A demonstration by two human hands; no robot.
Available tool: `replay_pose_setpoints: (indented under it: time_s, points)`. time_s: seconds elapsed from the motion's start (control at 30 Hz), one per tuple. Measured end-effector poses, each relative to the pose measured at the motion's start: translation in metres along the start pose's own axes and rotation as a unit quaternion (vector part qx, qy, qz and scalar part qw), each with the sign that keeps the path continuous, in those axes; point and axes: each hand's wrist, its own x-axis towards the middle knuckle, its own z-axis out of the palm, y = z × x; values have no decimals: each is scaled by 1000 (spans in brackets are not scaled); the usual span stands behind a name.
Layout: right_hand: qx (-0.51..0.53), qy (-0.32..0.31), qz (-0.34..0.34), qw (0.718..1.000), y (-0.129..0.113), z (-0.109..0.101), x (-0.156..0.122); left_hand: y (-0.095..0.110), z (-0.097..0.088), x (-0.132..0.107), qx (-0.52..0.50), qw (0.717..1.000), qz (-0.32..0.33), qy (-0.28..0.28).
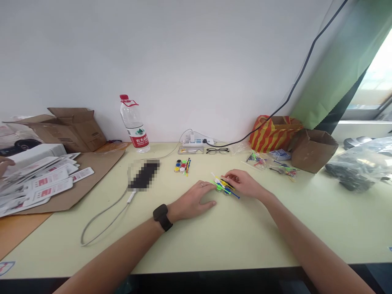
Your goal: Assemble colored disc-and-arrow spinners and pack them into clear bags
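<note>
A small cluster of coloured plastic sticks (226, 188), in green, yellow, blue, white and black, lies on the table between my hands, with small round pieces among them. My left hand (196, 200) rests on the table at the left of the cluster. Its fingers are stretched out with the tips at the sticks, and the thumb is spread apart. On the other side, my right hand (243, 183) has its fingers bent in against the yellow and black sticks. What lies between those fingertips is hidden. Farther back sit small coloured round discs (180, 165) beside several thin sticks (187, 166).
A blurred-out dark device (145, 175) with a grey cable lies left. Behind are a water bottle (136, 126), a power strip (196, 140) and glasses (217, 150). Bagged pieces (259, 160), a striped bag (271, 134) and paper bag (312, 150) stand right; cards (45, 183) left.
</note>
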Motion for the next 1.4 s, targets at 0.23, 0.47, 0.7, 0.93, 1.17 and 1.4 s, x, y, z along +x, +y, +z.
replay_pose_setpoints:
  time_s: [0.23, 0.47, 0.7, 0.93, 1.17, 1.4]
  points:
    - [6, -8, -20, 1000, -23, 10, -5, -5, 0, 0, 22, 999, -10, 24]
    - [7, -21, 0, 1000, -17, 0, -5, -7, -4, 0, 38, 999, -15, 29]
    - [18, -20, 6, 1000, -18, 2, -4, -8, -4, 1, 34, 999, -10, 28]
    - [4, -9, 18, 1000, -15, 7, -4, -7, -5, 1, 45, 999, -11, 19]
    - [-122, 88, 64, 986, 23, 8, 33, -7, -4, 2, 32, 999, -14, 24]
    - [-191, 81, 192, 959, 61, 2, 88, -10, -4, 2, 20, 999, -19, 35]
